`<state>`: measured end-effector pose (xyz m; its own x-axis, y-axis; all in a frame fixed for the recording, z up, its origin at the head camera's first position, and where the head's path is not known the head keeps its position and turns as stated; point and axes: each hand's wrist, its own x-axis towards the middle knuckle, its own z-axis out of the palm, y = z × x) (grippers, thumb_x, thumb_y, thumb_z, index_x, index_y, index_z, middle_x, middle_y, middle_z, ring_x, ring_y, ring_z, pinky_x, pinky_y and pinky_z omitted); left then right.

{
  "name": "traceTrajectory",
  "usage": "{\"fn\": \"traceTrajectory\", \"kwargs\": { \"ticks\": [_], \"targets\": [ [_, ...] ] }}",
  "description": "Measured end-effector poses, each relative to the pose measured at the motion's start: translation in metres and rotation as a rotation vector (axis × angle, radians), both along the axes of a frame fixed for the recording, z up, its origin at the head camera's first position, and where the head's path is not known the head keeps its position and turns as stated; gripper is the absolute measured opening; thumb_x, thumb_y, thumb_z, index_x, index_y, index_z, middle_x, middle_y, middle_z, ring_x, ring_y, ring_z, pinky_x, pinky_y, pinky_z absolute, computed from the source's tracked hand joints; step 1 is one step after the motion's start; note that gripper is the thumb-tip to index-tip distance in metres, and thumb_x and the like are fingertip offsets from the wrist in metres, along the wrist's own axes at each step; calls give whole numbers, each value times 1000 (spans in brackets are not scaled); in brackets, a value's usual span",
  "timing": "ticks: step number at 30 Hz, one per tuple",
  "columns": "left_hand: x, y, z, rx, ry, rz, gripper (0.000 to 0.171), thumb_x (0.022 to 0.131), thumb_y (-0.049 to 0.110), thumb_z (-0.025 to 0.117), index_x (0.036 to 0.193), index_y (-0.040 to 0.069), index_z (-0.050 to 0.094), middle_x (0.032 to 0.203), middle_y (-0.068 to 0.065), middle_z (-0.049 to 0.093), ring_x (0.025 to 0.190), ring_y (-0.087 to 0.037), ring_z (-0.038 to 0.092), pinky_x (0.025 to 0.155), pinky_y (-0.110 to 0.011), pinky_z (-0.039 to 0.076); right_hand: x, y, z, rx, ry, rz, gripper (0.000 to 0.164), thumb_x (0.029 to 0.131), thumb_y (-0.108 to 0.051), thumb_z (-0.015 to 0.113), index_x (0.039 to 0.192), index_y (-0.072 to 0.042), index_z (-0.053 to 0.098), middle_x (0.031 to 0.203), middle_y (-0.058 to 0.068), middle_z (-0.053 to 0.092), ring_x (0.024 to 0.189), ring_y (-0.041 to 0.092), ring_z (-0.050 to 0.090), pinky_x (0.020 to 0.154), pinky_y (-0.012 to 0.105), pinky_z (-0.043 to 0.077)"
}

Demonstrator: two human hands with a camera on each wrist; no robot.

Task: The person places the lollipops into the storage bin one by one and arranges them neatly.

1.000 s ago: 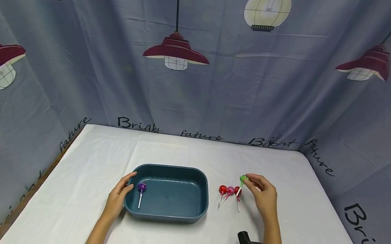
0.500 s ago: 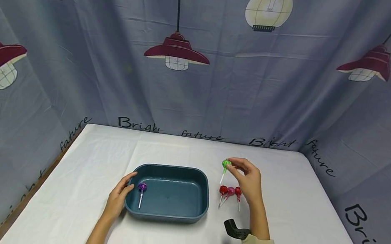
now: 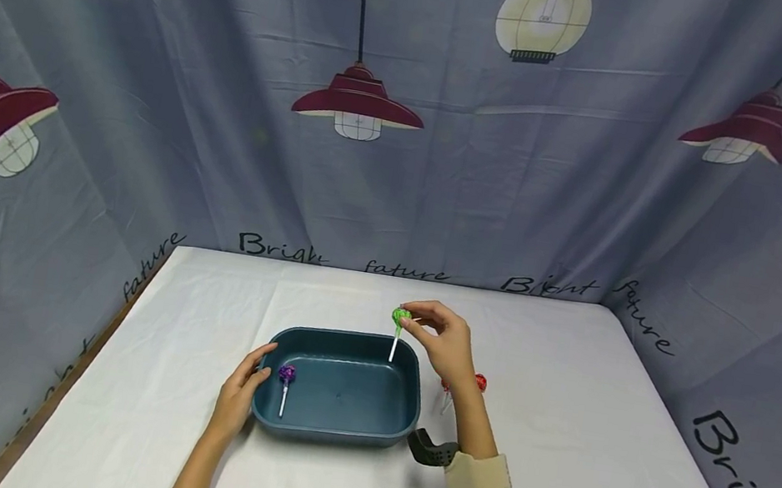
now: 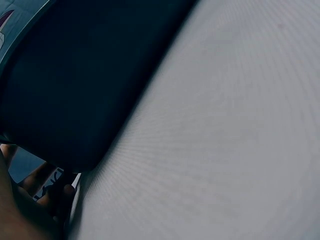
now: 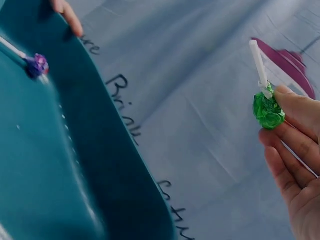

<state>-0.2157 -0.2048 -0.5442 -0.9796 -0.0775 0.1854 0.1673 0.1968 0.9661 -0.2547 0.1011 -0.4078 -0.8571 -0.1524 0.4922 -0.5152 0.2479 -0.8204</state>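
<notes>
My right hand pinches a green-wrapped lollipop by its candy head, between thumb and fingers. Its white stick points down over the far right rim of a dark teal rectangular tray. In the right wrist view, the green lollipop hangs beyond the tray's wall. My left hand grips the tray's left end at the rim; the left wrist view shows its fingers against the tray's outside. Inside the tray, near that end, lies a purple lollipop.
Red lollipops lie on the white tablecloth right of the tray, partly hidden by my right forearm. A blue-grey curtain with printed lamps and lettering rises behind the table's far edge. Black wrist mounts stick out from both wrists.
My right hand has carried the green lollipop leftward from above the red and pink lollipops to the tray's far right rim. My left hand and the tray have stayed in place.
</notes>
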Motion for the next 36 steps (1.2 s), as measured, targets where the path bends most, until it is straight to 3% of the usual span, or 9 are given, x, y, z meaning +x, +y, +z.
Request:
{"fn": "traceTrajectory", "kwargs": {
  "ticks": [6, 13, 15, 18, 25, 30, 36],
  "targets": [
    [1, 0, 1, 10, 10, -2, 36, 97, 17, 47, 132, 16, 50, 141, -6, 41, 132, -25, 30, 101, -14, 26, 0, -18, -3, -8, -15, 70, 22, 83, -1, 66, 103, 8, 64, 99, 21, 65, 89, 31, 60, 83, 49, 47],
    [9, 4, 24, 31, 9, -31, 37, 96, 7, 45, 133, 5, 47, 142, -14, 38, 132, -31, 28, 94, -5, 25, -2, -35, -11, 0, -63, 112, 23, 84, -3, 66, 105, 6, 64, 101, 20, 65, 92, 31, 61, 84, 45, 48],
    [9, 4, 26, 33, 3, -29, 37, 96, 7, 45, 133, 5, 47, 142, -14, 38, 132, -31, 28, 94, -6, 25, -2, -41, -13, 15, -79, 116, 24, 84, -5, 66, 106, 5, 64, 101, 19, 65, 92, 30, 61, 83, 43, 49],
    [5, 2, 17, 29, -18, -13, 37, 96, 10, 47, 133, 12, 49, 142, -9, 40, 131, -26, 30, 96, -10, 26, -2, -49, -16, 36, -107, 130, 24, 84, -6, 66, 106, 4, 64, 102, 18, 65, 91, 30, 61, 80, 41, 50],
    [-2, -3, -2, -15, 6, 13, 36, 97, 20, 47, 132, 19, 50, 141, -4, 41, 130, -25, 33, 105, -34, 27, -5, -70, -22, 29, -186, 207, 24, 83, -4, 66, 105, 7, 63, 102, 21, 65, 93, 33, 62, 78, 32, 51],
    [-3, -1, 0, 12, -14, 4, 35, 96, 18, 49, 131, 21, 51, 140, -2, 41, 130, -22, 33, 106, -37, 25, -8, -84, -30, -50, -248, 251, 25, 84, -2, 65, 106, 10, 62, 105, 22, 64, 96, 33, 61, 79, 27, 51],
    [1, 1, 14, 38, -37, -13, 37, 96, 10, 48, 132, 11, 50, 141, -10, 41, 129, -28, 34, 104, -37, 26, -6, -98, -41, -77, -273, 272, 24, 83, -1, 65, 105, 10, 61, 104, 24, 63, 96, 31, 62, 79, 28, 52]
  ]
}}
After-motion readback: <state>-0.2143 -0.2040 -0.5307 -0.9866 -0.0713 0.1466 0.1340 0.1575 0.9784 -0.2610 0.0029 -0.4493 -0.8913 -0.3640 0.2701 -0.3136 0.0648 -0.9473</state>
